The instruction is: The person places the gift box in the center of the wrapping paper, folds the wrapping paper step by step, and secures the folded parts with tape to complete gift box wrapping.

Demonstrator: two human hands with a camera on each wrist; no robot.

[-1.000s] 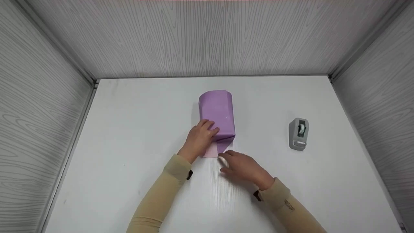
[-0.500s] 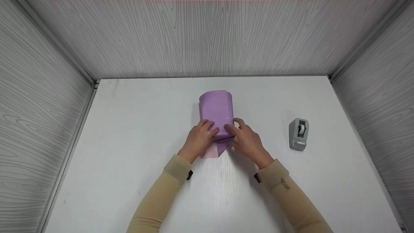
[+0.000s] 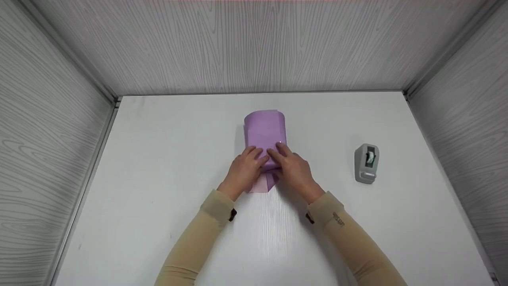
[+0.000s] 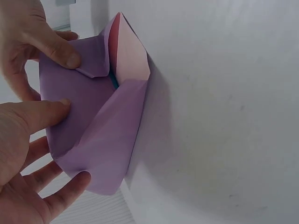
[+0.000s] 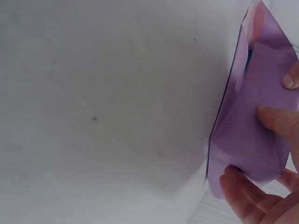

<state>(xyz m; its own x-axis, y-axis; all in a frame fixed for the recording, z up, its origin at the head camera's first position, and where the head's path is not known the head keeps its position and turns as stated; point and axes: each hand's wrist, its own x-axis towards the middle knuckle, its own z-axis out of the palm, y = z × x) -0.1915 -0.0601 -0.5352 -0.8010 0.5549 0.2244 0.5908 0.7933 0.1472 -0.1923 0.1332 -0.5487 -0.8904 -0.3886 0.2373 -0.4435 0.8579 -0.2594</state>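
A parcel wrapped in purple paper (image 3: pixel 264 129) lies lengthwise on the white table, its near end facing the person. At that end a paper flap with a pale pink inner side (image 3: pixel 258 185) sticks out over the table. My left hand (image 3: pixel 243 172) grips the parcel's near left corner, thumb on the end face and fingers over the top and side. On the near right corner my right hand (image 3: pixel 295 171) holds it likewise, its thumb (image 5: pixel 273 119) pressing the folded end paper. A teal sliver (image 4: pixel 114 80) shows through a gap; the rest of the contents is hidden.
To the right stands a grey tape dispenser (image 3: pixel 365 163) with a roll of tape in it, apart from both hands. Grey wood-grain panels (image 3: pixel 254 47) wall the white table (image 3: pixel 158 131) at the back and both sides.
My right hand has moved from beside the projecting flap up onto the parcel's near right corner, then slightly left over its top. My left hand and the parcel have stayed in place.
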